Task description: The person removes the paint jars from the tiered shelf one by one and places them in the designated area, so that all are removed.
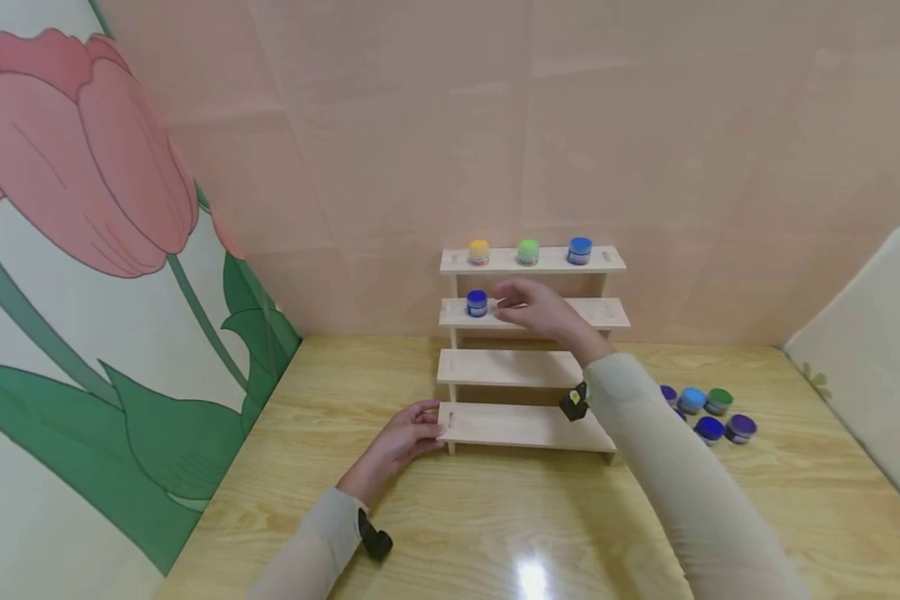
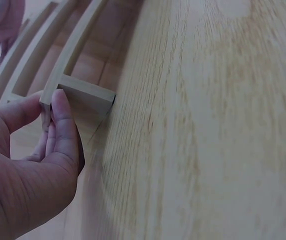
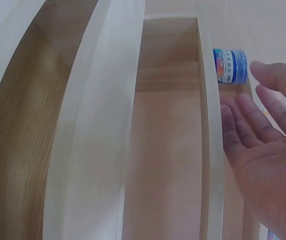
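Observation:
A stepped wooden rack [image 1: 525,425] with several shelves stands on the table. My left hand [image 1: 405,433] pinches the left end of its lowest shelf; the left wrist view shows thumb and fingers on both faces of that board [image 2: 58,82]. On the second shelf from the top, at the left end, sits a dark blue paint jar [image 1: 477,303]. Just right of this jar is my right hand [image 1: 536,308], holding nothing, fingers relaxed and apart from the jar. Yellow [image 1: 479,252], light green [image 1: 528,252] and blue [image 1: 580,251] jars line the top shelf.
To the right of the rack, several more jars stand grouped on the table, among them a light blue jar [image 1: 692,400], a green jar [image 1: 718,401] and a purple jar [image 1: 741,428]. A pink cloth backdrop [image 1: 390,167] hangs behind.

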The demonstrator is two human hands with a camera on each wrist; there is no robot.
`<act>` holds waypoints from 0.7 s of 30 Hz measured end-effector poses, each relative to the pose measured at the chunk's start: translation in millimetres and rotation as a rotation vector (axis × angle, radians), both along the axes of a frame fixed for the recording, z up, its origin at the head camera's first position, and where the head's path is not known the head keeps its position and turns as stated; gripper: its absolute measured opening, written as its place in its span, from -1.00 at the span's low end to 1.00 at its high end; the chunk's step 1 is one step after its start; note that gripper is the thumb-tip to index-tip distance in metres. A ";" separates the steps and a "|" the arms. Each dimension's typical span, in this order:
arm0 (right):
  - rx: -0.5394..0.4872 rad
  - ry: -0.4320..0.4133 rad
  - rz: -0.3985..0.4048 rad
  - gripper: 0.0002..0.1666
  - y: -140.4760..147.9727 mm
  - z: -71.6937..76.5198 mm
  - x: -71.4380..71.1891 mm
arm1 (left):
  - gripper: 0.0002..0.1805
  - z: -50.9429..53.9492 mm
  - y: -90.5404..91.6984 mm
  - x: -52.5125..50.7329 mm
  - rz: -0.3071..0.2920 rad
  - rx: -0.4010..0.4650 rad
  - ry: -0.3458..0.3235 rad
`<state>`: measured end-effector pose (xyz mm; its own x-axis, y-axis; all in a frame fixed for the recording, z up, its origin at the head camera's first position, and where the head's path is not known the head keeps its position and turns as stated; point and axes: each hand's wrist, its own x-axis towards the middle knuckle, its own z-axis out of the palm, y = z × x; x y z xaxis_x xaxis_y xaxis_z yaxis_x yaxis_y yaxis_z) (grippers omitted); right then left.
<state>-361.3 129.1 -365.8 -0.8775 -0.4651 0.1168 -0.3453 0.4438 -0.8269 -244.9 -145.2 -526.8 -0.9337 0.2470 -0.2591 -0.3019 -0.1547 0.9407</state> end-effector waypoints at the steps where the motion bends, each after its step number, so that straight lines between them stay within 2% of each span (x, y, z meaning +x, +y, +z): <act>1: 0.004 -0.001 -0.002 -0.48 -2.0 0.6 -1.0 | -0.36 -0.1 -0.3 -0.2 0.000 0.000 0.001; 11: -0.010 -0.038 -0.005 -0.42 -17.4 3.7 -12.6 | -0.36 0.2 -0.4 -0.7 0.002 0.005 0.002; 21: 0.007 -0.020 0.015 -0.46 -31.3 2.5 -20.8 | -0.35 -3.9 -0.8 -2.8 -0.004 0.013 0.010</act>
<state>-382.1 97.8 -363.3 -0.8727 -0.4788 0.0961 -0.3355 0.4449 -0.8304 -247.7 -146.0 -530.7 -0.9352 0.2539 -0.2468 -0.2935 -0.1656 0.9415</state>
